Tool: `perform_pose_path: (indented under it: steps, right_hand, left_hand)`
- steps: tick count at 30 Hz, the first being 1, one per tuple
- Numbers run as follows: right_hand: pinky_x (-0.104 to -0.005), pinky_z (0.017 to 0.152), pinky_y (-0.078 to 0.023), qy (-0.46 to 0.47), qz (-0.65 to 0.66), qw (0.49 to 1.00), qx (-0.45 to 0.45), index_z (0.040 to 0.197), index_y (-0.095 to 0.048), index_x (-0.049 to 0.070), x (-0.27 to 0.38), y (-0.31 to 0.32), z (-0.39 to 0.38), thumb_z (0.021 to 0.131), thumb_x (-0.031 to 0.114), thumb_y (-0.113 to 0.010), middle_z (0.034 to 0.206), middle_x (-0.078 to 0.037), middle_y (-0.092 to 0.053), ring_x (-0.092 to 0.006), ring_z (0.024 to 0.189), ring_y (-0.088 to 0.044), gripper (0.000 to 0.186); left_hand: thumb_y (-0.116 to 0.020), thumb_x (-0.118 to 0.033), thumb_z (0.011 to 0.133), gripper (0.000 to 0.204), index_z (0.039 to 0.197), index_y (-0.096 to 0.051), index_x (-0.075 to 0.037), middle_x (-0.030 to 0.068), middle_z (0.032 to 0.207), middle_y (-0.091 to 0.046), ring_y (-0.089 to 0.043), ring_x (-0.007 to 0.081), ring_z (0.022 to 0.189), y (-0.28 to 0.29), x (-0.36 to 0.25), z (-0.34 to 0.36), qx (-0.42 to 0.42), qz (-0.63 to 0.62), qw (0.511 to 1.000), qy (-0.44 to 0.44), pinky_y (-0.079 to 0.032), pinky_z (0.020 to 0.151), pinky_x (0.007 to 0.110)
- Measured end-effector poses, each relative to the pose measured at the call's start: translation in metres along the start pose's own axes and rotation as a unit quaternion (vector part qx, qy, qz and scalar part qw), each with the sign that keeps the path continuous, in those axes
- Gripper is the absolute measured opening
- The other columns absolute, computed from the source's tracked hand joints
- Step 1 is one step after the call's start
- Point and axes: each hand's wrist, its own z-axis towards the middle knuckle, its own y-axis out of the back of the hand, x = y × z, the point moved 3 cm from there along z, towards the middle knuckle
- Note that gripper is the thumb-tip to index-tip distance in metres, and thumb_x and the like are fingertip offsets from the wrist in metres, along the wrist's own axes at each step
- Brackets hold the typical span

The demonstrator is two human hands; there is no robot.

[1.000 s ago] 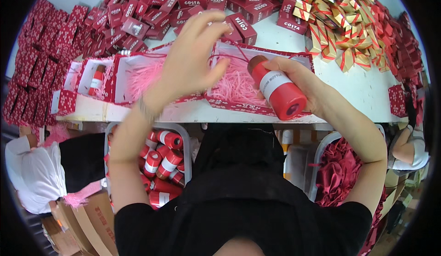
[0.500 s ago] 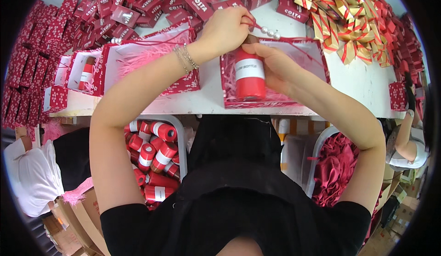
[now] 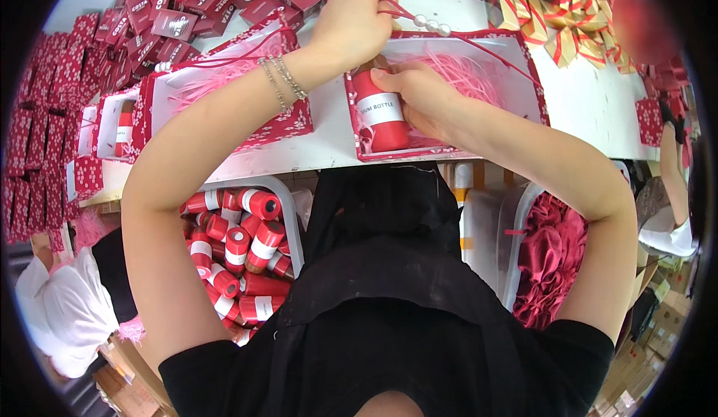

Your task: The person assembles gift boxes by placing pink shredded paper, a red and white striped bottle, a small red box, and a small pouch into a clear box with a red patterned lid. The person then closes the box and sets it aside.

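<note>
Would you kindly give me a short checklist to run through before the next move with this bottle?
1. Red bottle gripped by the right hand: ok.
2. Beaded cord held in the left hand: ok.
3. Pink shred inside the open box: ok.
4. Cord clear of the opening: not ok, it crosses the far right corner.
5. Bottle resting fully on the box's bottom: cannot tell.

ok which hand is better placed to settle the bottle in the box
Probably the right: the right hand is on the bottle, thumb against its side, while the left hand is occupied holding the beaded cord.
</note>
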Motion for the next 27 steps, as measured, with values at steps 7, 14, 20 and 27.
perform_pose_path:
  steps: [7,14,20,27]
  right_hand:
    - [-0.0436,0.093,-0.049,-0.032,-0.166,0.986,0.000,0.127,-0.045,-0.009,0.012,0.003,-0.013,0.093,0.013,-0.059,0.115,-0.017,-0.059,-0.0258,0.107,-0.060,0.043]
    - [-0.0386,0.081,-0.052,0.070,-0.196,0.978,-0.028,0.130,-0.048,-0.002,0.001,-0.008,-0.002,0.086,-0.002,-0.058,0.114,-0.018,-0.059,-0.0260,0.101,-0.060,0.045]
    - [-0.0402,0.086,-0.051,0.135,-0.418,0.897,-0.052,0.130,-0.049,-0.005,0.011,0.003,-0.017,0.080,0.003,-0.061,0.106,-0.023,-0.064,-0.0327,0.100,-0.063,0.052]
    - [-0.0432,0.086,-0.049,0.247,-0.727,0.623,0.148,0.120,-0.060,0.000,0.043,0.030,-0.078,0.080,0.008,-0.059,0.106,-0.022,-0.065,-0.0368,0.101,-0.062,0.040]
  left_hand:
    - [-0.057,-0.006,0.084,0.015,0.097,-0.064,-0.001,0.0131,0.089,-0.069,-0.068,0.0217,0.084,0.006,-0.014,-0.001,0.061,0.053,0.997,-0.018,-0.051,0.077,0.031]
    - [-0.055,0.002,0.084,0.013,0.095,-0.061,0.001,0.0110,0.084,-0.068,-0.064,0.0151,0.077,0.001,-0.001,0.005,0.045,0.065,0.996,-0.046,-0.049,0.070,0.028]
    - [-0.057,-0.004,0.081,0.017,0.097,-0.063,-0.005,0.0168,0.091,-0.068,-0.067,0.0323,0.087,-0.009,-0.014,-0.001,0.044,0.108,0.992,-0.057,-0.051,0.075,0.039]
    - [-0.058,-0.002,0.088,0.013,0.100,-0.060,0.002,0.0104,0.092,-0.066,-0.063,0.0153,0.086,-0.005,0.008,0.010,0.143,0.004,0.990,-0.022,-0.049,0.078,0.028]
